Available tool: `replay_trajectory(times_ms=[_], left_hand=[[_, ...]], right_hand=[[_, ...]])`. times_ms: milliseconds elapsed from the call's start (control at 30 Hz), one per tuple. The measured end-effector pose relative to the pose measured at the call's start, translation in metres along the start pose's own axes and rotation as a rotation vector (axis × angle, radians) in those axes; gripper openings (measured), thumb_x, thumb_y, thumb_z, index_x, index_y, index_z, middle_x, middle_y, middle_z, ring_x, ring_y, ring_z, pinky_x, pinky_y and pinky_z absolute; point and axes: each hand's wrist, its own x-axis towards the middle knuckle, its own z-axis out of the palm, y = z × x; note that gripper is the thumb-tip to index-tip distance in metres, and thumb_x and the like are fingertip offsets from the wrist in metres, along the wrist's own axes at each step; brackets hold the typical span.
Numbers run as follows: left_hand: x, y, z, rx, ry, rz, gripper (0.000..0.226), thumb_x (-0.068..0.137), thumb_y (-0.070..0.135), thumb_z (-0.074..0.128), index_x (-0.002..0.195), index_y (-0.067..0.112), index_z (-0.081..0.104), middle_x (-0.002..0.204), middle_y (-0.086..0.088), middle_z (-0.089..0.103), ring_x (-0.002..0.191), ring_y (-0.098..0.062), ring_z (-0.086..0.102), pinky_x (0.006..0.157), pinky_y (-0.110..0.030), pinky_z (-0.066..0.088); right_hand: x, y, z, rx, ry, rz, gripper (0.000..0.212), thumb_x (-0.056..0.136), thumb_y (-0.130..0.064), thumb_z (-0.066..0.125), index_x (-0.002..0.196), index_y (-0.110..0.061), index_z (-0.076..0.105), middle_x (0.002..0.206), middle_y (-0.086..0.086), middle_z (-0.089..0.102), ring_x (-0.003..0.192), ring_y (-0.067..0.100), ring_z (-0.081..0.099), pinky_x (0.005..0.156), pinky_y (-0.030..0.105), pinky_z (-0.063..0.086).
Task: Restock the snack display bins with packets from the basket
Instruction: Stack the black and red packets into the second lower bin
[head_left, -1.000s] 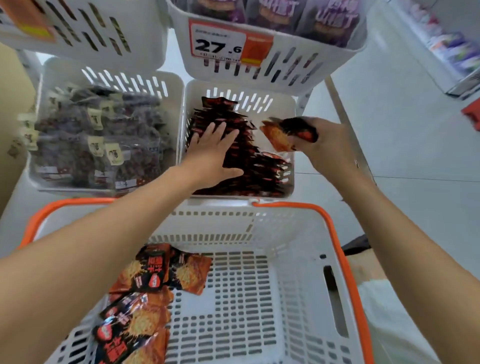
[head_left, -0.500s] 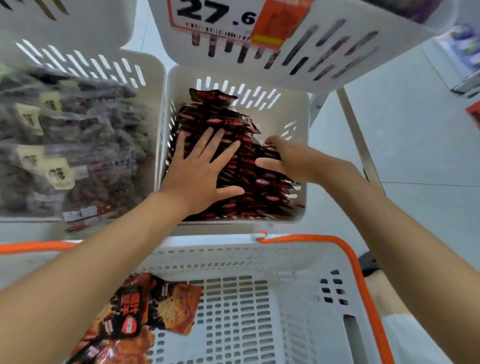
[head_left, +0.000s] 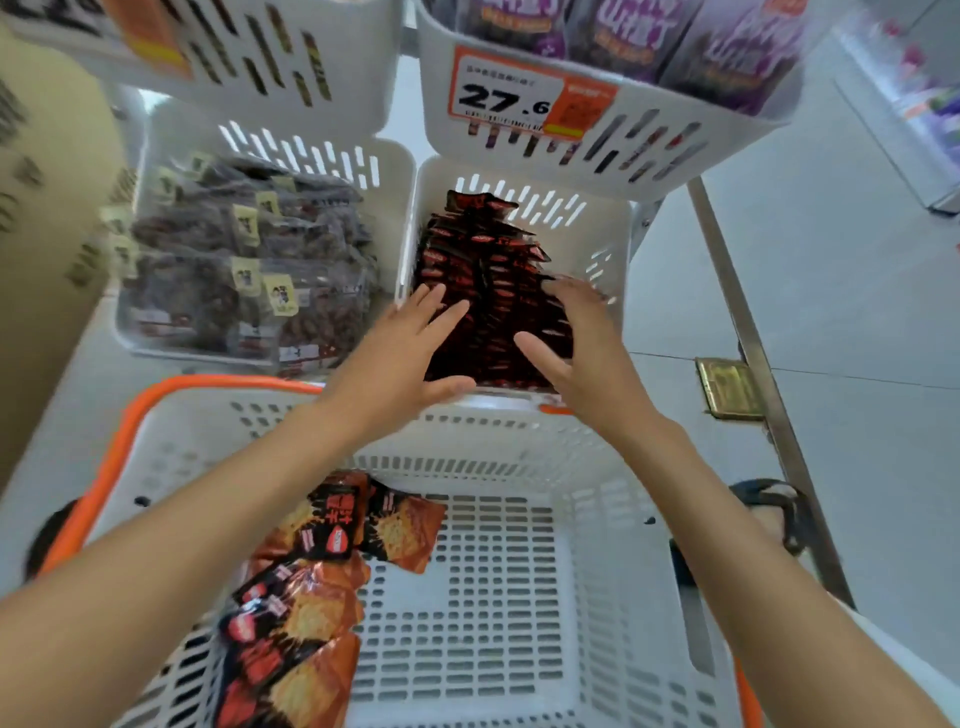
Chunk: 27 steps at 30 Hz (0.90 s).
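Head view: the remaining packets lie flat in the left side of the basket, below both hands and nearer the person. The left hand, which is closer to them, and the right hand are straight-fingered and empty. They flank the stack in the bin.

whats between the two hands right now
The row of red packets standing in the white bin: the left hand is on one side, the right hand on the other. The head view shows it.
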Motion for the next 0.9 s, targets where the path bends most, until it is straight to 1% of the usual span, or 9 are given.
replay_trajectory(times_ms=[133, 233, 333, 433, 567, 633, 700, 800, 900], left_hand=[[-0.080, 0.002, -0.015, 0.087, 0.094, -0.006, 0.080, 0.090, 0.054, 0.055, 0.157, 0.022, 0.024, 0.165, -0.003, 0.015, 0.153, -0.019, 0.007, 0.124, -0.040, 0.005], [-0.139, -0.016, -0.020, 0.133, 0.036, -0.113, 0.081, 0.089, 0.051, 0.060, 0.156, 0.024, 0.025, 0.165, -0.003, 0.015, 0.153, -0.019, 0.007, 0.124, -0.043, 0.006], [-0.190, -0.033, -0.022, 0.143, -0.030, -0.214, 0.080, 0.087, 0.057, 0.054, 0.155, 0.024, 0.028, 0.164, -0.005, 0.017, 0.153, -0.021, 0.009, 0.124, -0.044, 0.006], [-0.226, -0.041, -0.018, 0.168, -0.095, -0.245, 0.085, 0.082, 0.065, 0.041, 0.156, 0.026, 0.023, 0.165, -0.002, 0.015, 0.153, -0.018, 0.008, 0.123, -0.036, 0.000], [-0.240, -0.039, -0.007, 0.190, -0.150, -0.220, 0.080, 0.091, 0.056, 0.054, 0.157, 0.028, 0.018, 0.165, 0.002, 0.007, 0.153, -0.014, 0.002, 0.120, -0.030, -0.006], [-0.237, -0.036, -0.003, 0.091, -0.122, -0.265, 0.077, 0.092, 0.047, 0.060, 0.156, 0.027, 0.023, 0.165, 0.003, 0.012, 0.152, -0.014, 0.007, 0.122, -0.031, -0.001], [-0.233, -0.034, 0.003, -0.057, -0.069, -0.338, 0.074, 0.092, 0.043, 0.064, 0.154, 0.024, 0.029, 0.163, 0.002, 0.021, 0.150, -0.016, 0.017, 0.124, -0.038, 0.012], [-0.220, -0.027, 0.016, -0.354, -0.002, -0.508, 0.081, 0.090, 0.046, 0.065, 0.155, 0.022, 0.026, 0.160, 0.006, 0.028, 0.147, -0.012, 0.025, 0.121, -0.038, 0.023], [-0.203, -0.015, 0.025, -0.782, 0.022, -0.669, 0.073, 0.089, 0.039, 0.070, 0.150, 0.020, 0.035, 0.147, 0.010, 0.044, 0.138, -0.008, 0.040, 0.107, -0.024, 0.037]], right_hand=[[-0.080, -0.040, 0.048, 0.128, 0.016, -0.120, 0.038, 0.094, -0.023, 0.062, 0.130, -0.013, 0.055, 0.140, 0.003, 0.048, 0.133, 0.017, 0.044, 0.108, 0.041, 0.041], [-0.116, -0.046, 0.099, 0.118, -0.255, 0.022, 0.038, 0.094, -0.025, 0.064, 0.130, -0.015, 0.054, 0.136, 0.001, 0.050, 0.127, 0.015, 0.046, 0.107, 0.042, 0.042], [-0.122, -0.027, 0.160, 0.033, -0.545, 0.274, 0.060, 0.097, -0.037, 0.059, 0.147, -0.011, 0.037, 0.146, 0.009, 0.044, 0.134, 0.026, 0.042, 0.110, 0.039, 0.035], [-0.131, -0.007, 0.211, -0.168, -0.564, 0.288, 0.073, 0.091, -0.038, 0.062, 0.149, -0.008, 0.028, 0.133, 0.015, 0.053, 0.121, 0.035, 0.051, 0.097, 0.041, 0.042], [-0.156, 0.010, 0.228, -0.153, -0.466, 0.357, 0.076, 0.078, -0.027, 0.078, 0.142, -0.012, 0.040, 0.134, 0.011, 0.048, 0.125, 0.030, 0.045, 0.105, 0.039, 0.037], [-0.155, 0.016, 0.213, 0.063, -0.497, 0.469, 0.043, 0.081, -0.017, 0.070, 0.121, -0.020, 0.057, 0.117, 0.010, 0.056, 0.110, 0.030, 0.056, 0.092, 0.040, 0.046], [-0.152, 0.015, 0.191, 0.337, -0.381, 0.606, 0.009, 0.081, -0.025, 0.058, 0.090, -0.026, 0.058, 0.090, 0.003, 0.061, 0.087, 0.028, 0.061, 0.077, 0.041, 0.048], [-0.146, -0.010, 0.166, 0.524, -0.242, 0.629, 0.017, 0.095, -0.016, 0.055, 0.111, -0.013, 0.052, 0.103, 0.004, 0.064, 0.101, 0.027, 0.063, 0.085, 0.040, 0.051], [-0.140, -0.065, 0.154, 0.741, -0.391, 0.475, 0.031, 0.096, -0.011, 0.058, 0.126, -0.007, 0.053, 0.110, 0.009, 0.067, 0.099, 0.024, 0.067, 0.088, 0.043, 0.056]])
